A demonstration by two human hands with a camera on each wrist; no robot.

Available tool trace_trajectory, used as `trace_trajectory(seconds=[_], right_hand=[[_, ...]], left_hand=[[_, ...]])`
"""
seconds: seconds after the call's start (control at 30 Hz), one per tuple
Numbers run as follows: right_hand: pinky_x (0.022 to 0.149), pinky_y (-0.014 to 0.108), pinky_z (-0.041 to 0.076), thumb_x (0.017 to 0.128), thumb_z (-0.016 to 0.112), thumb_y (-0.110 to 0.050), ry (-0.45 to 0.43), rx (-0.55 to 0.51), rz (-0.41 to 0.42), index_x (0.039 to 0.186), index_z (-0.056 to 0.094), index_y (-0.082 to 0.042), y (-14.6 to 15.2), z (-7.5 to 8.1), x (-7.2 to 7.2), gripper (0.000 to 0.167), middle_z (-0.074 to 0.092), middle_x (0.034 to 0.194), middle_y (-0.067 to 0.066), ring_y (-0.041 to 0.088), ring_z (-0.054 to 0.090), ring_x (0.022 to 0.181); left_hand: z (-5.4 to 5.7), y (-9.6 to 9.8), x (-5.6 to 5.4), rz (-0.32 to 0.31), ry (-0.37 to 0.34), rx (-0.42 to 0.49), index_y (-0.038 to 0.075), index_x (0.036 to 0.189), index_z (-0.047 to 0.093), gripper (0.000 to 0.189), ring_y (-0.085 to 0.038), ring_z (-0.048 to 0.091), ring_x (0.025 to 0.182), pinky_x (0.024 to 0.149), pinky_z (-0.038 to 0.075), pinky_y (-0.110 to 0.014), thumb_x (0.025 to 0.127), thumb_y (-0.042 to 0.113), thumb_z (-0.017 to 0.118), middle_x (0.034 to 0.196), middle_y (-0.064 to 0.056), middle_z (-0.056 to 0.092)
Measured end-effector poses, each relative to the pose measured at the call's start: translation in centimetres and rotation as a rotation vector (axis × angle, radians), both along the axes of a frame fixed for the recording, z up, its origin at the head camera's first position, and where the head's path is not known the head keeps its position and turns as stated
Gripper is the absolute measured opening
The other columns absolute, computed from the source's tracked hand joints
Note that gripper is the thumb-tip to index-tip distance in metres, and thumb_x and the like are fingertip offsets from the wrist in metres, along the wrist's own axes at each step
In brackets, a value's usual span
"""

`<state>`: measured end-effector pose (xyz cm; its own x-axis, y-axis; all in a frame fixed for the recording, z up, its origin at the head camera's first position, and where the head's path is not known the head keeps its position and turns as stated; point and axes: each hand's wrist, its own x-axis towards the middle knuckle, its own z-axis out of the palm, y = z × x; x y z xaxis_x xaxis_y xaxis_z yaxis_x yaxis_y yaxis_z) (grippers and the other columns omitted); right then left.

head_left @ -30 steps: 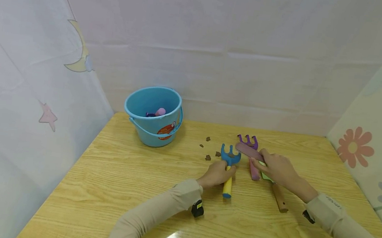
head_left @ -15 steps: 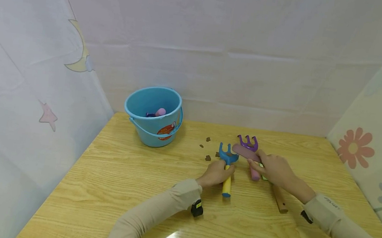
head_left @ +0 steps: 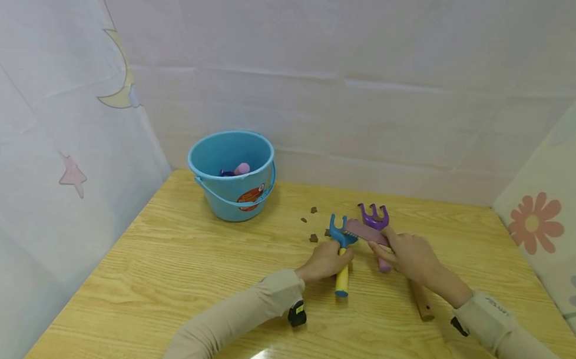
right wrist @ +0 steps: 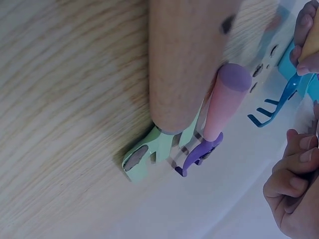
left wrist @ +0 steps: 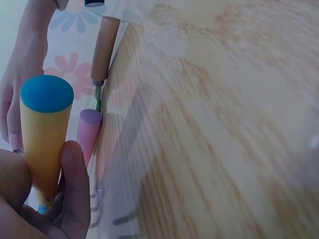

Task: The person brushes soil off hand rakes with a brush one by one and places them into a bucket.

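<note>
In the head view my left hand (head_left: pixel 322 261) grips a small toy hand rake (head_left: pixel 343 239) with blue prongs and a yellow handle, raised above the table. My right hand (head_left: pixel 409 255) holds a mauve-backed brush (head_left: pixel 364 231), its pale bristles against the blue prongs. Beneath the right hand lie a purple rake (head_left: pixel 375 218) with a pink handle and a green fork (right wrist: pixel 162 147) with a brown wooden handle (head_left: pixel 421 301). The left wrist view shows thumb and fingers around the yellow handle (left wrist: pixel 45 149). In the right wrist view the brush is hidden.
A light blue bucket (head_left: pixel 234 200) stands at the back left, with a pink handle and something dark purple inside. Several brown crumbs (head_left: pixel 314 238) lie between it and the rakes. A brown patch (right wrist: pixel 135 158) sticks to the green fork. Hanging cloth (head_left: pixel 358 122) borders the wooden table (head_left: pixel 177 261).
My right hand has moved the brush slightly left and down, onto the blue prongs. The blue rake in my left hand has shifted a little left.
</note>
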<state>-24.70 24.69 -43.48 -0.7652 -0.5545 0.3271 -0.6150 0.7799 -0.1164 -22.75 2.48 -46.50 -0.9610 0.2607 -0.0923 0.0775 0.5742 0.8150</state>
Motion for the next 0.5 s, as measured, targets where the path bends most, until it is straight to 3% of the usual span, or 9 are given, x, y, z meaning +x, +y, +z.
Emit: trace_trajectory(seconds=[0.5], right_hand=[[0.039,0.021,0.026,0.096,0.064,-0.036,0.021,-0.010,0.022,0.079,0.050,-0.012,-0.13,-0.53,-0.19,0.032,0.037,0.052,-0.010,0.003,0.032,0.041]], left_hand=[[-0.03,0.06,0.12,0.000,0.010,0.033,0.013,0.066,0.046,0.039,-0.008,0.041,0.043,0.040,0.034,-0.021,0.101,0.028,0.053,0.054,0.003,0.043]])
